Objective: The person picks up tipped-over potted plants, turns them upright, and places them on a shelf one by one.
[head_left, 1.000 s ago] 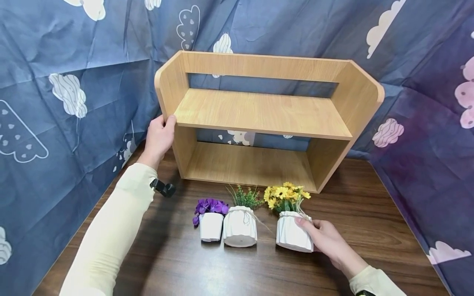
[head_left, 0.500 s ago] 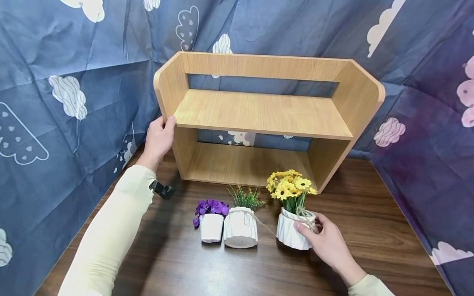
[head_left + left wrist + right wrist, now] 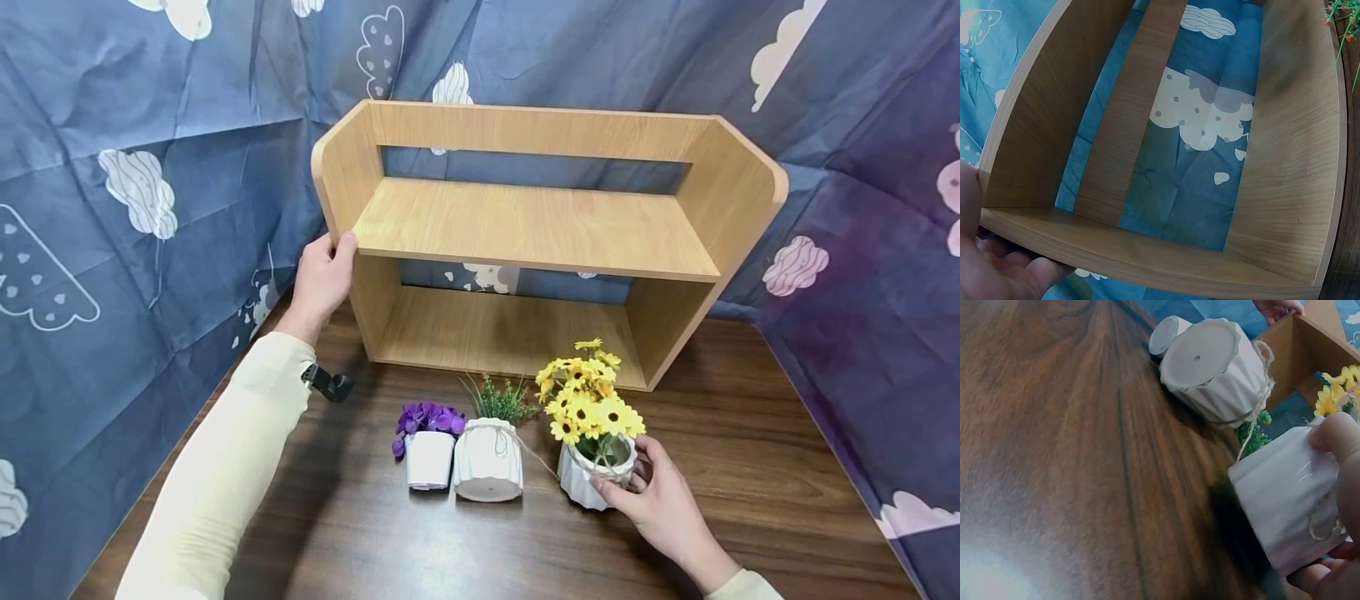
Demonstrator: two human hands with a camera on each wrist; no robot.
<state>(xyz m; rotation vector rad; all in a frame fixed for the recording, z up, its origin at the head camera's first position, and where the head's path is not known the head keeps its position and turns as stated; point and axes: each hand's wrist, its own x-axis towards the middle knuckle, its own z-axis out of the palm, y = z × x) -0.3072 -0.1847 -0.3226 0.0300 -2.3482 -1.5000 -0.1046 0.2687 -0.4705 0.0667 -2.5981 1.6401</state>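
Observation:
My left hand [image 3: 322, 279] grips the left side panel of a two-tier wooden shelf [image 3: 525, 229], thumb on the front edge at the upper board. In the left wrist view its fingers [image 3: 1019, 272] curl behind the panel. My right hand [image 3: 663, 508] holds a white fluted pot [image 3: 581, 479] of yellow flowers [image 3: 588, 400], thumb on the near side. The pot leans, with its mouth showing; whether its base touches the table is unclear. To its left lie a white pot [image 3: 487, 467] with green sprigs and a smaller white pot [image 3: 430, 461] with purple flowers, both on their sides.
The shelf stands at the back of a dark wooden table [image 3: 420, 558]. Blue cloth [image 3: 225, 192] with cloud prints hangs behind and at both sides. Loose twine [image 3: 536, 454] trails between the green-sprig pot and the held pot.
My right hand has turned the yellow-flower pot more upright, so its mouth now shows and the blooms stand higher. My left hand stays on the shelf; the other two pots lie still.

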